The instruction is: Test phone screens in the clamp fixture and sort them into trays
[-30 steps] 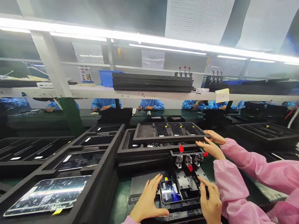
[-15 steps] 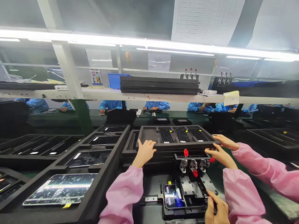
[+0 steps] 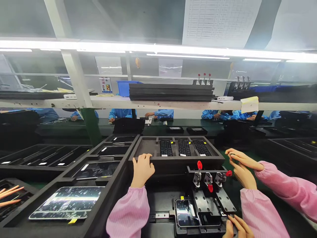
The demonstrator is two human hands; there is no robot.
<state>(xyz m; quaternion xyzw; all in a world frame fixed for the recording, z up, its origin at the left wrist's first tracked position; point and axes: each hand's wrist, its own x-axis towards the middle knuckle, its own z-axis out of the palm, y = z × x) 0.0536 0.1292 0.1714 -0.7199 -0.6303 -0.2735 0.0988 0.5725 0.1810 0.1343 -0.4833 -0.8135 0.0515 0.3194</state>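
Note:
My left hand (image 3: 143, 169) has its fingers hooked over the front rim of a black foam tray (image 3: 178, 162), thumb against the front wall. In this tray lie three dark panels (image 3: 184, 147) with rows of small blocks and yellow tabs; its left compartment is vacant. My right hand (image 3: 239, 227), partly cut off by the frame's bottom, is closed at the right edge of a black clamp fixture (image 3: 193, 230). A glossy screen panel (image 3: 185, 213) with a yellow tab lies in the fixture. Red-tipped toggle clamps (image 3: 209, 180) stand behind it, under metal plates (image 3: 201, 202).
A co-worker's two pink-sleeved hands (image 3: 244, 163) meet right of the tray. To the left, a long foam tray (image 3: 99, 205) holds several screen panels (image 3: 68, 202). Another person's fingers (image 3: 11, 195) show at the far left. A shelf (image 3: 158, 104) crosses above.
The foam tray has slid left with my left hand on it. The co-worker's hands have left its right end and come together. My right hand stays at the fixture.

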